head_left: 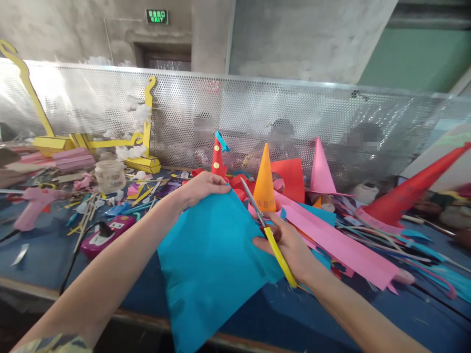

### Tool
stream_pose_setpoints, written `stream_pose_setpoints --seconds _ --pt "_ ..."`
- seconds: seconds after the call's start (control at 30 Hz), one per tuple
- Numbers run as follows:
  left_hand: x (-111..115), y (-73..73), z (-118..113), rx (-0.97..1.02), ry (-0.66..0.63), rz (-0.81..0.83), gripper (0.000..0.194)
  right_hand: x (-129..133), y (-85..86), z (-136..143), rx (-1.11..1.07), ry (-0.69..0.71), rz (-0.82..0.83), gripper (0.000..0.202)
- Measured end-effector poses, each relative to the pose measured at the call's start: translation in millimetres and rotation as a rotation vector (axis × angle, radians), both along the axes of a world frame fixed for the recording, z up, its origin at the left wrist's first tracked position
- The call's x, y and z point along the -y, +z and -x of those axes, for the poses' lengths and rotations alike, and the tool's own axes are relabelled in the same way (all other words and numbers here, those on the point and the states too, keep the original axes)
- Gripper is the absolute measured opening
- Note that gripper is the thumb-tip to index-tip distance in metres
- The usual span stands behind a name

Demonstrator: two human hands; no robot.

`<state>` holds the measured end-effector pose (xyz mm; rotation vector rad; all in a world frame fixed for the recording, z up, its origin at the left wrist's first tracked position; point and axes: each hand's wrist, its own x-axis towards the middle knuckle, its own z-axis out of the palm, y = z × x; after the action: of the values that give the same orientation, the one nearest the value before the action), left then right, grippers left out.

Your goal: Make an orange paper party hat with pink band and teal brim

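A large sheet of blue paper (217, 255) hangs over the table's front edge in the middle of the view. Its top edge is pinched by my left hand (208, 186). My right hand (287, 240) holds a pair of scissors (274, 247) with yellow handles, its fingers also at the paper's right side. The blades point up and to the left, beside the sheet. Behind them stand an orange paper cone (265, 184) and a red cone with yellow dots (218, 159).
A pink glue gun (35, 208), a purple power strip (106, 235) and a glass jar (109, 175) are at left. Pink paper (338, 240), a pink cone (321, 171) and a red cone (408, 193) lie right. A perforated metal barrier (243, 108) runs behind the table (294, 314).
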<state>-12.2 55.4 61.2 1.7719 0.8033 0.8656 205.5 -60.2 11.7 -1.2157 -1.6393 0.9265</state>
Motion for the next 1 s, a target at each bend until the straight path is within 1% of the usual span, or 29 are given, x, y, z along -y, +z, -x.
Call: stream_pose_setpoints --seconds 0.1,0.2,0.37,0.5,0.57,0.6,0.63,0.67,0.7,0.73,0.77,0.8,0.83,0.87,0.9,0.93,0.97,1.0 --pt "1 5.0 3 0.064 0.019 0.002 0.025 6 2.9 -8 -0.02 0.013 0.037 0.047" --pt "-4 6.5 7 0.095 0.074 -0.03 0.024 12 2.2 -17 -0.015 0.015 0.059 0.042" --pt "-13 5.3 8 0.052 0.143 -0.093 0.022 19 4.1 -25 -0.101 -0.035 0.089 0.045" --pt "-16 8.6 2 0.003 0.244 -0.223 0.018 20 8.3 -22 -0.14 -0.083 0.075 0.049" --pt "-6 13.7 -2 0.01 0.334 -0.314 0.012 18 11.8 -21 -0.15 -0.115 0.042 0.048" --pt "4 16.3 -5 0.032 0.393 -0.385 0.013 17 14.5 -21 -0.16 -0.13 0.014 0.047" --pt "18 18.2 -8 0.068 0.451 -0.452 0.016 15 18.1 -21 -0.173 -0.15 -0.017 0.047" --pt "36 18.8 -12 0.121 0.523 -0.58 0.016 14 22.9 -22 -0.187 -0.17 -0.049 0.047" --pt "56 17.7 -16 0.202 0.566 -0.664 0.012 12 28.7 -23 -0.201 -0.192 -0.081 0.047" --pt "77 14.8 -20 0.264 0.529 -0.655 0.008 11 35.4 -23 -0.22 -0.212 -0.119 0.049" --pt "97 9.8 -25 0.285 0.409 -0.544 0.008 10 42.5 -23 -0.242 -0.226 -0.161 0.05" --pt "116 3.2 -29 0.248 0.21 -0.372 0.017 10 49.6 -21 -0.269 -0.234 -0.213 0.049" --pt "131 -4.7 -34 0.157 -0.036 -0.18 0.027 9 56.1 -19 -0.303 -0.222 -0.272 0.048" --pt "141 -13.1 -39 0.116 -0.196 0.0 0.028 9 61.5 -15 -0.327 -0.207 -0.32 0.046" --pt "146 -21.0 -44 0.167 -0.212 0.128 0.029 9 65.3 -11 -0.352 -0.183 -0.354 0.044" --pt "146 -27.8 -50 0.257 -0.194 0.208 0.042 9 67.3 -5 -0.366 -0.16 -0.369 0.043" --pt "143 -32.7 -55 0.35 -0.175 0.246 0.052 8 67.7 1 -0.374 -0.143 -0.372 0.042" --pt "137 -35.3 -61 0.429 -0.156 0.269 0.055 7 66.7 6 -0.379 -0.128 -0.368 0.042"
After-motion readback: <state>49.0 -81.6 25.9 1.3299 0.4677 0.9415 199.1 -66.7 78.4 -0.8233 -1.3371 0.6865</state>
